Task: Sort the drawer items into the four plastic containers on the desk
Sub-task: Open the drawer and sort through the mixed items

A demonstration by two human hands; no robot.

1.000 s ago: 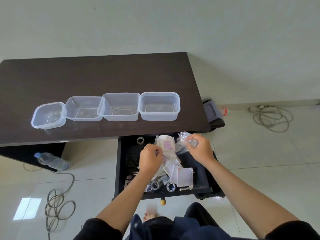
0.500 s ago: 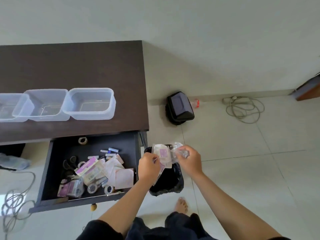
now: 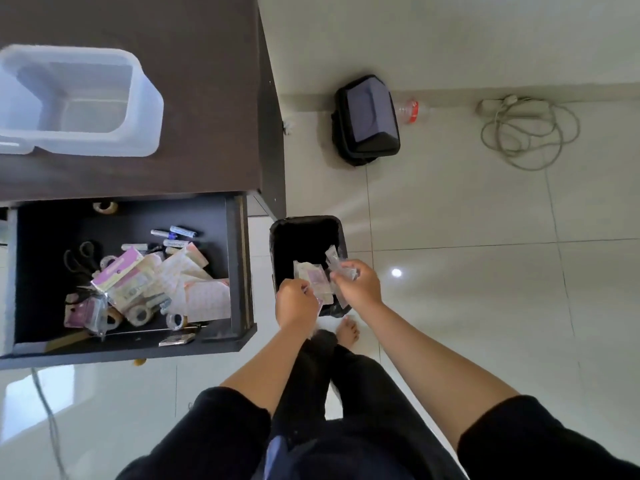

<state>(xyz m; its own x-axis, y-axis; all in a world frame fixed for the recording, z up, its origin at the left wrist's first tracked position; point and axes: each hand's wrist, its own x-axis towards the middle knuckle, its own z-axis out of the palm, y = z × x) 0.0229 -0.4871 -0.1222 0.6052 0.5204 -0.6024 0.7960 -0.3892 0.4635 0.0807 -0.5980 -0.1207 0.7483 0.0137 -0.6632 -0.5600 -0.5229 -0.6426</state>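
From the head view, no writing can be read: the batteries (image 3: 178, 233) at the back of the open drawer (image 3: 239, 265) carry print too small to make out, and the bottle (image 3: 410, 110) by the wall shows only a red label. Both hands hover over the black bin (image 3: 304, 237) at the centre of the frame, just right of the drawer's side wall. The left hand (image 3: 296, 301) pinches a pale packet with a purple patch (image 3: 313, 278), and the right hand (image 3: 358, 284) grips crinkled clear wrapping (image 3: 337, 263); the two bundles touch above the bin's mouth. One plastic container (image 3: 145, 98) sits in the upper left on the dark desk (image 3: 207, 64), near its front edge. The drawer's clutter of scissors (image 3: 81, 258), tape rolls (image 3: 142, 313) and paper packets (image 3: 197, 285) fills its left and middle. Bare tile lies open to the right, with a black case (image 3: 369, 119) and a coiled cable (image 3: 530, 129) against the far wall. Since half a second ago the view has swung closer and lower, only one container is now in sight, and the hands have come down nearer the bin.
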